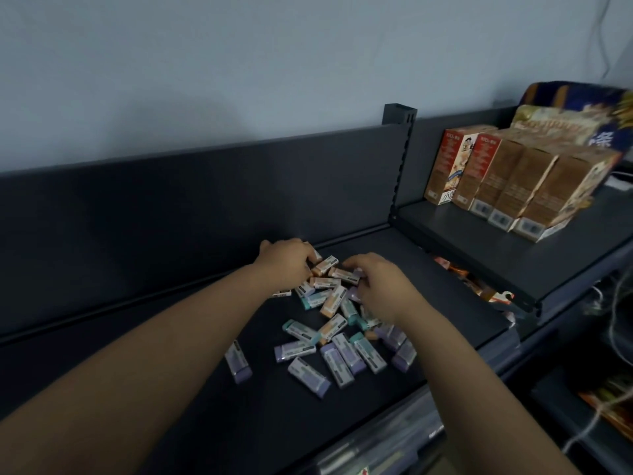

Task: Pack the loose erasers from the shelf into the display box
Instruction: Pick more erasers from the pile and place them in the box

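Several loose erasers [330,332] in purple, teal and orange sleeves lie scattered on the dark shelf [191,399]. One purple eraser [238,361] lies apart at the left of the pile. My left hand [286,260] rests on the far left of the pile, fingers curled over orange erasers [324,265]. My right hand [380,286] lies over the far right of the pile, fingers bent down onto erasers. Whether either hand grips an eraser is hidden by the fingers. No display box for erasers is in view.
A dark back panel [205,186] rises behind the shelf. At the right, a higher shelf [479,241] carries a tilted row of brown and red cartons [507,183]. Packets [472,279] lie under it. Cables hang at the far right.
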`<state>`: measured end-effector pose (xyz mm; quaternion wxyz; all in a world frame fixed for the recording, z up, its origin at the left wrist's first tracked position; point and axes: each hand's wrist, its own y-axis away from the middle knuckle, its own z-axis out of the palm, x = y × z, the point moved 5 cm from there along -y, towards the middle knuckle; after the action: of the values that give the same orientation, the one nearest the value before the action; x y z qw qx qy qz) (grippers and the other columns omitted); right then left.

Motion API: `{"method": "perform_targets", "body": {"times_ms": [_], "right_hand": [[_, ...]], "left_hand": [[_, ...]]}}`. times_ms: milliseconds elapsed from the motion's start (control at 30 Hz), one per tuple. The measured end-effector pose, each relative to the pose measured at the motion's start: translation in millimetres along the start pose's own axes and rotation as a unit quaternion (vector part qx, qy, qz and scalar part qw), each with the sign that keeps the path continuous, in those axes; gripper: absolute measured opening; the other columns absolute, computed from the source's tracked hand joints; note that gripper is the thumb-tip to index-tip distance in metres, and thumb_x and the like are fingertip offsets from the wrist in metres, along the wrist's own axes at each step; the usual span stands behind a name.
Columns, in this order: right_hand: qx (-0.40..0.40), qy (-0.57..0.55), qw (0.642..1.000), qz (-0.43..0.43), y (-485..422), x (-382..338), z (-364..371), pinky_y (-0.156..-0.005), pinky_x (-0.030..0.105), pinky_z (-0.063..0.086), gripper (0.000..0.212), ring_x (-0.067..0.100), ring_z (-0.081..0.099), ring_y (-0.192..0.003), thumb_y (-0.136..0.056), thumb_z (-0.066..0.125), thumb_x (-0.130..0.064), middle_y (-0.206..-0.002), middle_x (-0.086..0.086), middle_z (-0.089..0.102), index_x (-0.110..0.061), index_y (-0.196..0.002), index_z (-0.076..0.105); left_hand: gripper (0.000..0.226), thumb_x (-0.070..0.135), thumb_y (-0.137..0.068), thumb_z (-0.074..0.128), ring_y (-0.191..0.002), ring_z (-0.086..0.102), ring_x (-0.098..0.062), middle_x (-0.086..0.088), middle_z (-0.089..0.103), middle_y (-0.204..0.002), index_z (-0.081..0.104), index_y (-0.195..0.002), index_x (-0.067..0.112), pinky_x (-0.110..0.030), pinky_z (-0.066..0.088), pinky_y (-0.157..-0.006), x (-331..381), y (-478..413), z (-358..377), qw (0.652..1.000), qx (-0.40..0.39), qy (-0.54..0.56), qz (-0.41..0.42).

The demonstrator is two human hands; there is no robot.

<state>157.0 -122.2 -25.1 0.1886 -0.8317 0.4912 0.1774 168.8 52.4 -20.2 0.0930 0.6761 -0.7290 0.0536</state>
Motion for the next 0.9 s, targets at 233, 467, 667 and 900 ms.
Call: {"method": "perform_targets", "body": {"times_ms": [233,467,667,900], "right_hand": [[-0.066,0.123,0.988,0.057,-19,21,13,-0.101,0.047,0.043,0.053,0.035,0.044,-0.124,-0.089,0.054,-0.016,-0.144,0.006,0.04,-0.022,-0.141,0.044],[-0.082,0.14,0.987,0.017,-23,24,3,-0.092,0.035,0.048,0.039,0.028,0.057,-0.113,-0.084,0.058,-0.006,-0.125,0.007,0.061,-0.019,-0.121,0.063],[-0.056,0.12,0.991,0.006,-14,21,-8,-0.085,0.033,0.048,0.024,0.028,0.06,-0.101,-0.084,0.067,-0.022,-0.112,0.011,0.061,-0.012,-0.106,0.068],[0.044,-0.022,0.998,0.043,8,24,-29,-0.073,0.013,0.038,0.023,0.014,0.058,-0.092,-0.083,0.069,-0.015,-0.109,0.004,0.06,-0.013,-0.105,0.068]], "left_hand": [[0.022,0.03,-0.086,0.06,-0.108,0.052,-0.016,0.009,0.058,-0.106,0.067,-0.107,0.032,-0.037,0.033,-0.093,27,7,6,0.994,0.017,0.077,0.077],[0.025,0.021,-0.087,0.058,-0.102,0.056,-0.018,0.003,0.059,-0.112,0.068,-0.109,0.025,-0.036,0.04,-0.094,53,18,0,0.979,0.045,0.11,0.164],[0.028,0.033,-0.089,0.057,-0.108,0.053,-0.025,0.0,0.058,-0.117,0.063,-0.117,0.028,-0.042,0.04,-0.093,84,25,14,0.974,0.005,-0.043,0.223],[0.032,0.028,-0.091,0.058,-0.109,0.049,-0.026,-0.004,0.051,-0.114,0.058,-0.122,0.024,-0.042,0.037,-0.094,84,31,15,0.974,0.028,-0.02,0.224]]}}
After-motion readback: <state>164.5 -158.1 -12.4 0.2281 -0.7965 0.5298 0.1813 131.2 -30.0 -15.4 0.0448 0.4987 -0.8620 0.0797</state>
